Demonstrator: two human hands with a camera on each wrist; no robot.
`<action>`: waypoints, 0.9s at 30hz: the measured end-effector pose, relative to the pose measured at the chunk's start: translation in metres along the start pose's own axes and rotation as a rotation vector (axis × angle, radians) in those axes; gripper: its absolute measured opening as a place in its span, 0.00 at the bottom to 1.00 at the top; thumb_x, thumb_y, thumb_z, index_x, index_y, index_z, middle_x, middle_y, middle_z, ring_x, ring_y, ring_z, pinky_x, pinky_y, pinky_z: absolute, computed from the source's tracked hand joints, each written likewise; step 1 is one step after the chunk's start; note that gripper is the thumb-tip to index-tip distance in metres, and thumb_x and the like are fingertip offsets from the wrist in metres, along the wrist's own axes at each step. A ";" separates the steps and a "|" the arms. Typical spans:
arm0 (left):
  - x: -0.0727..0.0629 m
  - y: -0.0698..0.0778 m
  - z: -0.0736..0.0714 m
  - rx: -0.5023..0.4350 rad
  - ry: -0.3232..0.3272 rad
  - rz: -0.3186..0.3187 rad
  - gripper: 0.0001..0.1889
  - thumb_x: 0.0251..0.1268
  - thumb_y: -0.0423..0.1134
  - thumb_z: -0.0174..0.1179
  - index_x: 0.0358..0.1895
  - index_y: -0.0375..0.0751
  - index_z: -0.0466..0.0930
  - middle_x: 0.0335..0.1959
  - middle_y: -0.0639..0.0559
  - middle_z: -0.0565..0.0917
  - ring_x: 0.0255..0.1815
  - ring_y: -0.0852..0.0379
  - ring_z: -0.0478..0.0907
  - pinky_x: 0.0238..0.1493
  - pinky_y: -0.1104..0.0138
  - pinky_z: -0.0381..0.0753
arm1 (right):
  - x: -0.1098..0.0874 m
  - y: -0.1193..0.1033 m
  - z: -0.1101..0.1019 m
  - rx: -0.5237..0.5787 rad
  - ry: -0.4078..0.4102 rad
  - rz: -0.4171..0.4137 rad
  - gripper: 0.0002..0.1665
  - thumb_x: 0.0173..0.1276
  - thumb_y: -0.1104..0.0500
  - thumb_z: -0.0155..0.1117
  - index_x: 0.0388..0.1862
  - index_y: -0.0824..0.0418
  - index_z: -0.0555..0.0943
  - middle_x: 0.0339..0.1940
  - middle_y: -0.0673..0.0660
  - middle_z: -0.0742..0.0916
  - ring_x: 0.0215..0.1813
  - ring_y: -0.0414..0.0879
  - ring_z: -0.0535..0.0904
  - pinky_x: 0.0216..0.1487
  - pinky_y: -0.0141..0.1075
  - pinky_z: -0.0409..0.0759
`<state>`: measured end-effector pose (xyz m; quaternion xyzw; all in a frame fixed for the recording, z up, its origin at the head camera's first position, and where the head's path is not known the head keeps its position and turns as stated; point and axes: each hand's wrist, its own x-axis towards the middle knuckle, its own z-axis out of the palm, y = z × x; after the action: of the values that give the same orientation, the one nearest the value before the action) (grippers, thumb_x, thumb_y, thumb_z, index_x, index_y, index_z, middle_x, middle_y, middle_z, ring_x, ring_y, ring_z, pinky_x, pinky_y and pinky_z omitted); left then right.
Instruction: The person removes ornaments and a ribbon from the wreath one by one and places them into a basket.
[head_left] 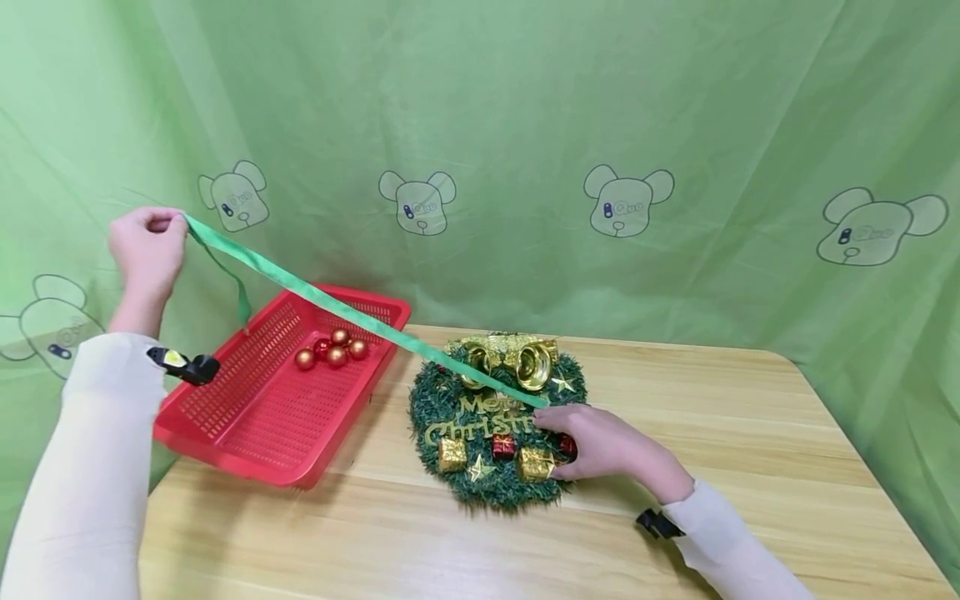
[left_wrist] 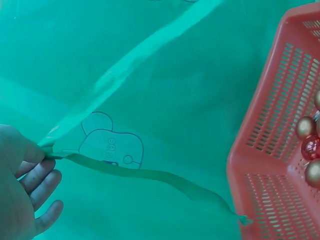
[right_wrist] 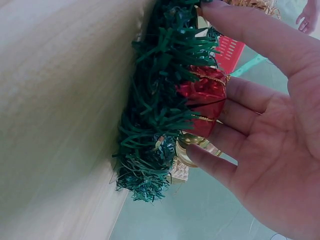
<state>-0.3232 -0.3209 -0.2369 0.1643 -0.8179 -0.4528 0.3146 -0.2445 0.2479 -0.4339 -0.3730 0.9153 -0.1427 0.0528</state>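
Observation:
At the far left, raised above the basket, my left hand (head_left: pixel 150 250) pinches a green ribbon (head_left: pixel 352 315) between thumb and fingertips. A short tail of the ribbon (left_wrist: pixel 145 173) hangs from that pinch toward the basket rim. The long part slopes down to the right across a green Christmas wreath (head_left: pixel 502 492), which lies on the table with gold bells, lettering, stars and small gift boxes. My right hand (head_left: pixel 607 442) rests on the wreath's right side, fingers spread and gently bent around a red gift box (right_wrist: pixel 205 95). The ribbon's far end reaches its fingertips.
A red plastic basket (head_left: pixel 330 450) stands left of the wreath, with several gold and red balls (head_left: pixel 337 356) inside. Behind the wooden table (head_left: pixel 712 392) hangs a green curtain (head_left: pixel 510 100) printed with bear heads.

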 end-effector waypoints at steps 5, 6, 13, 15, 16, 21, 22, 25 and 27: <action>0.003 0.005 -0.005 0.020 -0.009 0.008 0.08 0.70 0.40 0.56 0.36 0.62 0.82 0.20 0.78 0.73 0.27 0.72 0.71 0.28 0.83 0.71 | 0.002 -0.001 0.000 -0.001 -0.003 -0.003 0.44 0.54 0.50 0.80 0.69 0.64 0.77 0.71 0.64 0.79 0.71 0.63 0.74 0.70 0.59 0.72; 0.004 0.007 -0.006 0.015 -0.016 0.001 0.08 0.70 0.40 0.56 0.37 0.61 0.82 0.20 0.78 0.73 0.28 0.72 0.71 0.28 0.83 0.71 | 0.002 -0.001 0.000 0.000 -0.004 -0.002 0.44 0.54 0.50 0.80 0.69 0.64 0.77 0.71 0.64 0.79 0.71 0.63 0.74 0.70 0.59 0.72; 0.007 0.017 -0.002 -0.103 -0.048 -0.074 0.10 0.70 0.36 0.56 0.39 0.58 0.85 0.22 0.74 0.78 0.27 0.73 0.75 0.29 0.82 0.75 | -0.003 0.001 0.001 0.016 -0.005 0.013 0.45 0.54 0.50 0.80 0.69 0.65 0.76 0.71 0.66 0.78 0.71 0.66 0.74 0.69 0.62 0.71; 0.008 0.022 -0.002 -0.230 -0.048 -0.109 0.12 0.69 0.32 0.55 0.36 0.55 0.85 0.22 0.69 0.80 0.24 0.72 0.78 0.28 0.81 0.77 | -0.005 0.001 0.001 0.018 -0.001 0.015 0.45 0.53 0.50 0.80 0.69 0.65 0.76 0.71 0.65 0.78 0.71 0.66 0.74 0.69 0.62 0.71; 0.008 0.025 -0.003 -0.314 -0.052 -0.132 0.12 0.68 0.30 0.55 0.35 0.52 0.86 0.22 0.66 0.82 0.23 0.71 0.79 0.28 0.80 0.79 | -0.005 0.001 0.001 0.019 0.002 0.013 0.45 0.53 0.50 0.80 0.69 0.65 0.77 0.71 0.65 0.78 0.71 0.66 0.74 0.69 0.62 0.71; 0.011 0.040 -0.008 -0.646 -0.087 -0.232 0.12 0.66 0.22 0.55 0.34 0.40 0.86 0.24 0.53 0.86 0.20 0.63 0.84 0.31 0.75 0.85 | -0.005 0.000 0.001 0.022 0.009 0.011 0.44 0.53 0.50 0.81 0.68 0.64 0.77 0.71 0.65 0.78 0.70 0.66 0.74 0.68 0.62 0.72; 0.011 0.043 -0.008 -0.671 -0.095 -0.247 0.12 0.66 0.22 0.55 0.35 0.39 0.86 0.25 0.52 0.86 0.21 0.63 0.85 0.32 0.75 0.85 | -0.004 0.000 0.000 0.021 0.010 0.009 0.44 0.53 0.50 0.81 0.68 0.64 0.77 0.71 0.65 0.79 0.70 0.66 0.75 0.68 0.62 0.72; 0.014 0.049 -0.009 -0.707 -0.098 -0.275 0.13 0.65 0.21 0.55 0.38 0.38 0.87 0.27 0.51 0.86 0.23 0.62 0.87 0.35 0.74 0.86 | -0.004 0.000 0.000 0.019 0.007 0.009 0.44 0.53 0.51 0.81 0.68 0.65 0.77 0.71 0.65 0.79 0.70 0.66 0.74 0.68 0.62 0.72; 0.017 0.052 -0.008 -0.717 -0.083 -0.295 0.13 0.65 0.21 0.55 0.39 0.38 0.87 0.29 0.51 0.87 0.25 0.62 0.87 0.37 0.74 0.86 | -0.003 0.000 0.000 0.014 0.004 0.010 0.44 0.53 0.50 0.80 0.68 0.65 0.77 0.71 0.65 0.79 0.70 0.66 0.74 0.68 0.62 0.72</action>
<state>-0.3299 -0.3073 -0.1836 0.1413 -0.5875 -0.7566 0.2501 -0.2423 0.2504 -0.4343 -0.3679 0.9161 -0.1498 0.0543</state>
